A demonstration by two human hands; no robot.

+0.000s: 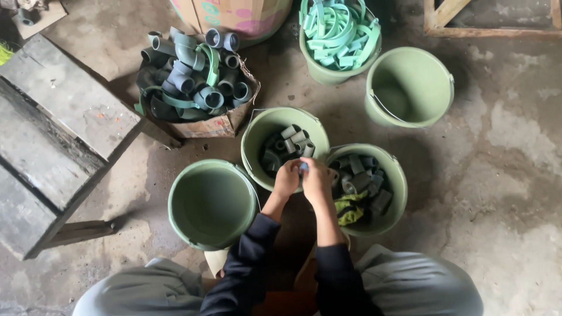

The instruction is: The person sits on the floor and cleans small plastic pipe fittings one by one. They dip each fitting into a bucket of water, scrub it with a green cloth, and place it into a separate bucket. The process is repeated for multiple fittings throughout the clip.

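- Your left hand (286, 178) and right hand (317, 180) are pinched together on 1 small grey pipe fitting (303, 167), only a sliver showing between the fingertips. Both hands closed narrow around it.
- You hold the fitting over the near rim of the middle bucket (254, 136), which has a few grey fittings in the bottom.
- Risk: the piece is tiny and mostly covered by your fingers. Loosen either hand and it probably drops into that bucket or bounces off the rim to the concrete floor (503, 175).
- Right bucket (396, 206) touches the middle one and holds darker fittings plus a yellow-green rag (350, 208). Drift right and the piece could land in the wrong lot.
- Near-left bucket (212, 203) sits just beside your left forearm. An elbow swing could knock it.
- Cardboard box (225, 123) of grey elbows and green straps looks overfilled, side bulging. Pieces could roll off toward the buckets.
- Far buckets: 1 with green straps (338, 30), 1 with nothing visible inside (410, 86). Both well apart from your hands, low risk.
- Wooden bench (52, 117) on the left, out of reach.
- Can't tell if the fitting is 1 part or 2 being joined. Fingers hide it.
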